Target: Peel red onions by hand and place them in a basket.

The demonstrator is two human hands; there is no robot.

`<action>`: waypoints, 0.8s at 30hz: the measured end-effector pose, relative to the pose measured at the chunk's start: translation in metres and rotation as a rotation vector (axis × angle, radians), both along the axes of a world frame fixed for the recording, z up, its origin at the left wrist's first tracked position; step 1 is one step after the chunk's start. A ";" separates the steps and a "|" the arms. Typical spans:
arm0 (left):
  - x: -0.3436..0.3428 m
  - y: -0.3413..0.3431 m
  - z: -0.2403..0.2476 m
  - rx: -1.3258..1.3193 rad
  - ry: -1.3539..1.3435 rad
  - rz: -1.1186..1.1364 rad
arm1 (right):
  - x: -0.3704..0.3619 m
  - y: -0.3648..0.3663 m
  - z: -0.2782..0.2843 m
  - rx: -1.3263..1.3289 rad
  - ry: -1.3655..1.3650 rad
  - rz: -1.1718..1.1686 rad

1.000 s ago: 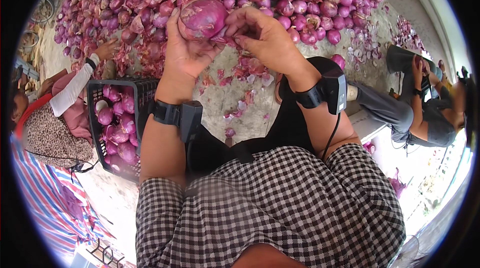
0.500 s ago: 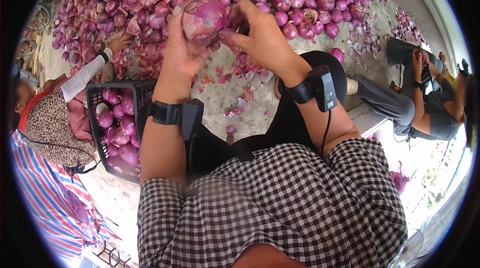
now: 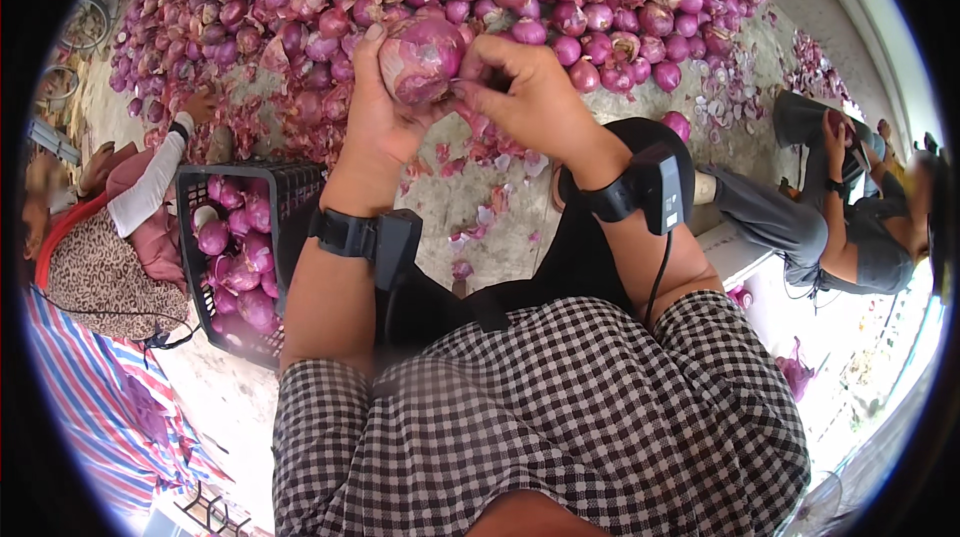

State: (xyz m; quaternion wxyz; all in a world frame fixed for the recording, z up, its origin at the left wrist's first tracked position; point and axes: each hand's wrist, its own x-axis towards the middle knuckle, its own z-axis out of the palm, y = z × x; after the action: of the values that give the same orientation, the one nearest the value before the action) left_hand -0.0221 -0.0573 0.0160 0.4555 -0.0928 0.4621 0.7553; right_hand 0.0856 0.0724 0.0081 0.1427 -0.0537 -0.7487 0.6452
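Note:
My left hand [image 3: 385, 122] cups a large red onion [image 3: 428, 59] from the left and below, its thumb up along the onion's left side. Dry, pale papery skin covers part of the onion; the rest is smooth and purple. With thumb and forefinger pinched together, my right hand [image 3: 520, 87] works at the skin on the onion's lower right edge; the bit between the fingertips is tiny. Just beyond both hands lies a big heap of red onions [image 3: 600, 17], many with loose skins.
Left of my legs stands a black plastic crate [image 3: 190, 237] holding several peeled-looking purple onions [image 3: 243, 262]. Skin scraps [image 3: 485, 212] litter the concrete floor [image 3: 430, 237]. A person in a leopard-print garment [image 3: 95, 272] reaches into the heap at left; another person [image 3: 850, 217] sits at right holding an onion.
The onion and both hands have shifted slightly right and down in the picture. My right thumb and forefinger have closed into a tighter pinch. The left person's hand has drawn back slightly.

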 end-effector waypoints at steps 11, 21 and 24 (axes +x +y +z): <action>-0.005 0.005 -0.020 -0.126 0.330 0.205 | 0.007 -0.044 0.007 -0.032 -0.038 0.582; -0.003 -0.009 -0.005 0.192 0.201 0.118 | 0.010 0.003 -0.008 0.362 -0.172 0.374; -0.003 -0.010 -0.001 0.245 0.211 0.070 | 0.011 0.014 -0.004 0.310 -0.135 0.130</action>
State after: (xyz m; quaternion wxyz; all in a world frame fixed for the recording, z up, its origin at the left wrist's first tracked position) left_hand -0.0253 -0.0675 0.0148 0.3857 0.0270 0.4081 0.8270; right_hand 0.0961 0.0863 0.0042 0.0566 -0.0261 -0.8491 0.5246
